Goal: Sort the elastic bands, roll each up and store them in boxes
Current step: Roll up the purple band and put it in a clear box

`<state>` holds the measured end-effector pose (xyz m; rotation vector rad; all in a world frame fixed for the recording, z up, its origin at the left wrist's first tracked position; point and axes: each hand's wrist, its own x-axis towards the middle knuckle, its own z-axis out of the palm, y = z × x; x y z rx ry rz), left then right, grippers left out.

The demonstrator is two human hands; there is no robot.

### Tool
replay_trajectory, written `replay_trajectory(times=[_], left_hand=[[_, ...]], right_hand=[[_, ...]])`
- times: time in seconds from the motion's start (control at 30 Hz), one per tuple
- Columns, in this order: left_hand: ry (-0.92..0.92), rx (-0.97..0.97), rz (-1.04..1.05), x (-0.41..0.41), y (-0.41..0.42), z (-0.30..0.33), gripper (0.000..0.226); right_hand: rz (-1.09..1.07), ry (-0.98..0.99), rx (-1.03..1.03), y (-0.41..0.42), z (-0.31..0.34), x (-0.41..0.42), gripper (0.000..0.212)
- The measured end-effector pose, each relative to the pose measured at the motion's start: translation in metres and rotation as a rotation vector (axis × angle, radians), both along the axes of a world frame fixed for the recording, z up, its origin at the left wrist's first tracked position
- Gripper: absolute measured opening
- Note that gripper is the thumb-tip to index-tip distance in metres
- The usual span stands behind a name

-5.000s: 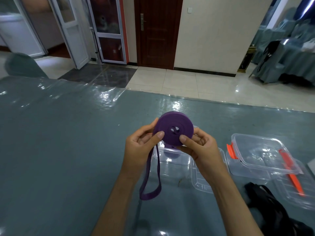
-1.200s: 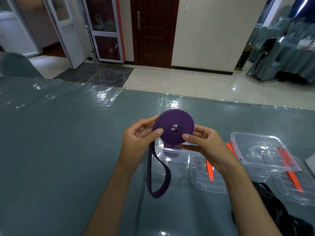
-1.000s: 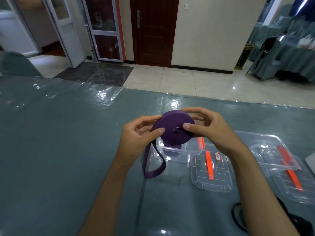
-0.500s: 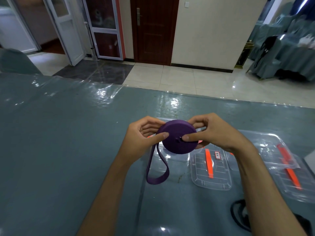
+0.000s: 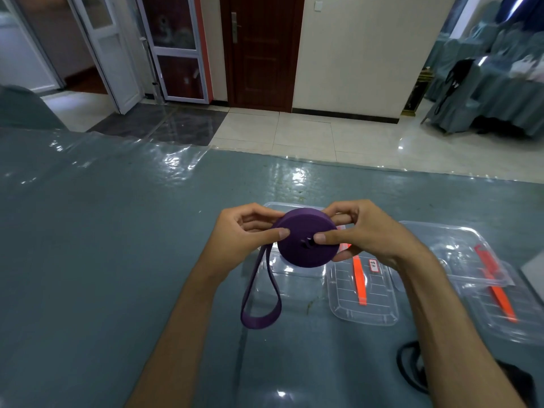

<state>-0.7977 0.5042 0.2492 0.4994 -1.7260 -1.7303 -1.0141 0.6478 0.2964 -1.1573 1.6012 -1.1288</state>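
Observation:
A purple elastic band (image 5: 306, 240) is wound into a thick flat coil, held above the table between both hands. My left hand (image 5: 241, 234) pinches its left edge with thumb on top. My right hand (image 5: 368, 231) grips the right side, thumb near the centre hole. A loose tail of the band (image 5: 259, 295) hangs in a loop down from the coil's left side. Directly below the coil sits an open clear plastic box (image 5: 297, 275). Its clear lid (image 5: 362, 293) with an orange clip lies to the right.
Two more clear boxes with orange clips (image 5: 459, 251) stand at the right. A black elastic band (image 5: 412, 366) lies at the lower right, partly behind my right forearm. The table (image 5: 103, 245) is covered with grey-blue cloth under clear film.
The coil has tilted from facing me to nearly flat and has come lower, over the open box. My right hand shifted around its far side. The hanging tail is shorter than five seconds ago.

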Motion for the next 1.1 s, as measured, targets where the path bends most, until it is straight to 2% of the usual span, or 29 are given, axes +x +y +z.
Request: replay_trajectory(times=[0.27, 0.53, 0.67, 0.93, 1.1], left_hand=[[0.101, 0.101, 0.125, -0.002, -0.002, -0.009, 0.028], [0.135, 0.12, 0.12, -0.002, -0.007, -0.017, 0.024], [0.162, 0.105, 0.158, -0.006, -0.002, -0.018, 0.022], [0.268, 0.205, 0.209, -0.016, 0.018, -0.024, 0.035], [0.273, 0.208, 0.263, -0.019, 0.026, -0.03, 0.042]], right_hand=[[-0.152, -0.131, -0.135, -0.002, -0.02, 0.014, 0.035], [-0.276, -0.288, -0.226, 0.0, -0.04, 0.022, 0.047], [-0.354, -0.372, -0.279, -0.001, -0.048, 0.027, 0.061], [-0.499, -0.517, -0.411, -0.007, -0.063, 0.052, 0.043], [-0.512, -0.554, -0.42, -0.012, -0.074, 0.063, 0.052]])
